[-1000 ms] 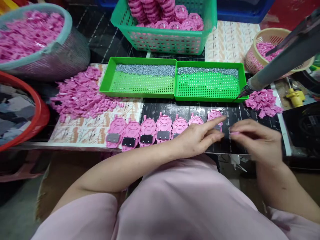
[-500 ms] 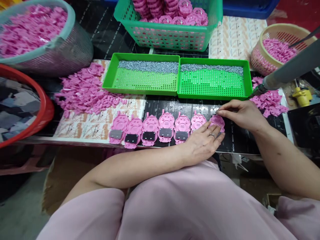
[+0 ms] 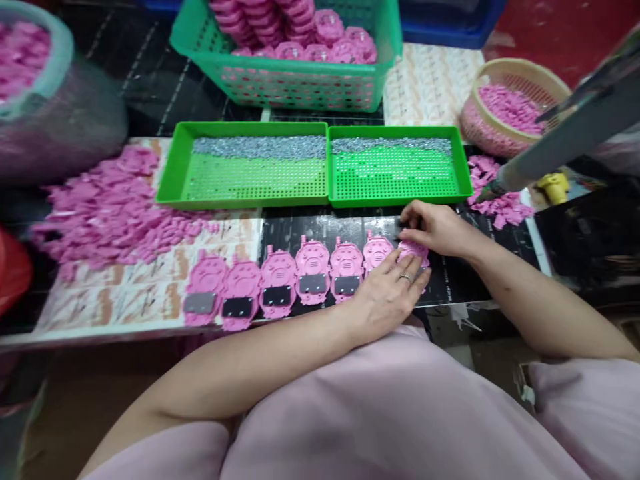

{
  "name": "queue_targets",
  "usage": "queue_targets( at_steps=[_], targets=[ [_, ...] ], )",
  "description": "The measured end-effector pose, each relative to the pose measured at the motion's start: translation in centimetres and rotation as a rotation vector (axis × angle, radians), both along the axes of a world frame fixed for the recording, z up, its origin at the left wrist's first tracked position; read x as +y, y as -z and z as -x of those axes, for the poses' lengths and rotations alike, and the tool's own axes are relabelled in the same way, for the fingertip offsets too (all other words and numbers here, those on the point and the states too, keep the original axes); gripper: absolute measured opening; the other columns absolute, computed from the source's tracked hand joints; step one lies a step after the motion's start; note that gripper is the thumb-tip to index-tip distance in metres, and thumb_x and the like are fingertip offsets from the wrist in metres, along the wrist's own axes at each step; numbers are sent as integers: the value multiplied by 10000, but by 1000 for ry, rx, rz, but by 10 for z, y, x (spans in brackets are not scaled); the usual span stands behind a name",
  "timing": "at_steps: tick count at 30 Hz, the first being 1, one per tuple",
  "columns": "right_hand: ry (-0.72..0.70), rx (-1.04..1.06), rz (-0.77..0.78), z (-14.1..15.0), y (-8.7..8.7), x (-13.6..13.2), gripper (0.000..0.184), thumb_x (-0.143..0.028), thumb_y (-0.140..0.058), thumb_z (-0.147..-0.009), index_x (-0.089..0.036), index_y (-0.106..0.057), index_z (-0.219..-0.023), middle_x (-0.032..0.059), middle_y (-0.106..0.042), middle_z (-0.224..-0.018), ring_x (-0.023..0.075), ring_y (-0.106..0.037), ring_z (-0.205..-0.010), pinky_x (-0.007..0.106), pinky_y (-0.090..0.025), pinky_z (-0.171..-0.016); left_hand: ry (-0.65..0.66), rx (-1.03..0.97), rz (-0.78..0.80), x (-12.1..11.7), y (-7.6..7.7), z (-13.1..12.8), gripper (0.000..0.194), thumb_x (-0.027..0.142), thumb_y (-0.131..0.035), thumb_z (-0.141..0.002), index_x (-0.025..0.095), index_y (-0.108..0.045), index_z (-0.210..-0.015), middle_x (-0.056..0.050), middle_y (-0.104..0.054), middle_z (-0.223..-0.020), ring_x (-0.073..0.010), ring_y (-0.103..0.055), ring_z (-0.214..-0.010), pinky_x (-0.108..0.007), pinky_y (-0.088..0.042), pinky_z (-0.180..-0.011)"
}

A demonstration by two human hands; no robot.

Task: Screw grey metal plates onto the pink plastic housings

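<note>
Cases (image 3: 313,260) in pink plastic, seven of them, lie in a row along the near side of the bench. Five on the left carry a grey or black panel (image 3: 239,307) across their near half, with shiny dots like screw heads on some, so those look further along. How much is done on the last two cannot be told, as the left hand (image 3: 387,293) covers their near parts. It lies flat, fingers spread narrowly, over the rightmost case (image 3: 414,247). At that case's far edge, the right hand (image 3: 434,230) has thumb and fingertips bent close together; whether they hold anything is unclear. Loose pink parts (image 3: 110,207) heaped on the left suggest plenty is left.

Each clearly visible case has a rounded, knobbly outline, a slotted middle and a short stub at its far end.
</note>
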State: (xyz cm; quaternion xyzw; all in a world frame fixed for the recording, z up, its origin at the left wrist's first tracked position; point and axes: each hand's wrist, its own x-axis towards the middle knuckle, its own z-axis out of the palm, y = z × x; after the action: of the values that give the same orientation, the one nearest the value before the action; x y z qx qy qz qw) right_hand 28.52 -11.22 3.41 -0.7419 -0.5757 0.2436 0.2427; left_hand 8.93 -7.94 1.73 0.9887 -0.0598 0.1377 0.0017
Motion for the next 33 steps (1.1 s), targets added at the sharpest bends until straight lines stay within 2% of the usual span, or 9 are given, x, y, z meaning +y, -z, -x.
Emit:
queue_targets(
  at_steps=[5,10,13,15,18,20,24,28,33],
  targets=[
    [100,-77,-61,10,0,-7,201,-283,-757,-743,-170,-621,-839,-46,-595,-635,91,-518,-553,223,-376,-544,16,-5,-39,4,-3,-1,363,158,-417,-961,72,-565,-1280,-172,-612,-1289,-265,-577,-1219,-450,-420,-1055],
    [262,-212,-209,15,-10,-51,191,-360,-582,-897,-195,-678,-887,17,-703,-855,129,-635,-748,245,-479,-725,17,-12,-68,5,-5,-1,349,166,-419,-964,88,-576,-1266,-168,-591,-1319,-253,-572,-1229,-444,-423,-1059],
    [446,-350,-255,-6,-15,-89,295,-378,-460,-949,-187,-684,-930,58,-707,-862,173,-648,-783,298,-503,-770,30,2,-60,7,-5,-2,346,170,-439,-960,86,-571,-1268,-167,-593,-1317,-248,-580,-1219,-450,-413,-1068],
    [570,-450,-270,-29,-12,-108,312,-352,-437,-941,-165,-668,-1034,120,-695,-1011,240,-640,-930,388,-491,-888,35,12,-46,7,-5,-2,346,162,-449,-955,84,-566,-1272,-170,-589,-1321,-246,-577,-1224,-453,-405,-1072],
    [647,-578,-175,-60,1,-121,417,-229,-400,-899,-96,-571,-1255,203,-567,-1305,327,-545,-1173,502,-420,-1015,36,0,-33,7,-6,-3,336,144,-466,-944,77,-574,-1255,-177,-598,-1306,-254,-587,-1210,-459,-410,-1063],
    [643,-635,-82,-70,11,-120,473,-176,-376,-870,-52,-532,-1299,232,-519,-1354,354,-514,-1209,531,-426,-1005,34,-13,-30,7,-7,-3,322,142,-469,-943,80,-583,-1239,-174,-612,-1289,-253,-597,-1195,-461,-416,-1056],
    [592,-638,-65,-66,20,-107,396,-233,-412,-884,-92,-621,-1189,201,-590,-1275,339,-553,-1156,515,-465,-975,35,-8,-13,7,-9,-3,307,157,-480,-948,84,-583,-1228,-168,-616,-1285,-250,-602,-1187,-464,-417,-1051],
    [518,-594,-135,-58,9,-106,342,-249,-458,-903,-153,-626,-1186,111,-631,-1250,226,-607,-1115,367,-501,-974,40,7,-10,8,-10,-3,316,168,-483,-952,79,-570,-1242,-175,-613,-1287,-255,-601,-1187,-473,-409,-1054],
    [608,-629,-127,-52,-4,-129,235,-303,-522,-898,-187,-707,-986,87,-701,-980,215,-651,-864,339,-514,-736,44,28,-12,9,-10,-2,320,151,-472,-952,85,-565,-1251,-171,-612,-1290,-257,-595,-1198,-481,-402,-1058]
  ],
)
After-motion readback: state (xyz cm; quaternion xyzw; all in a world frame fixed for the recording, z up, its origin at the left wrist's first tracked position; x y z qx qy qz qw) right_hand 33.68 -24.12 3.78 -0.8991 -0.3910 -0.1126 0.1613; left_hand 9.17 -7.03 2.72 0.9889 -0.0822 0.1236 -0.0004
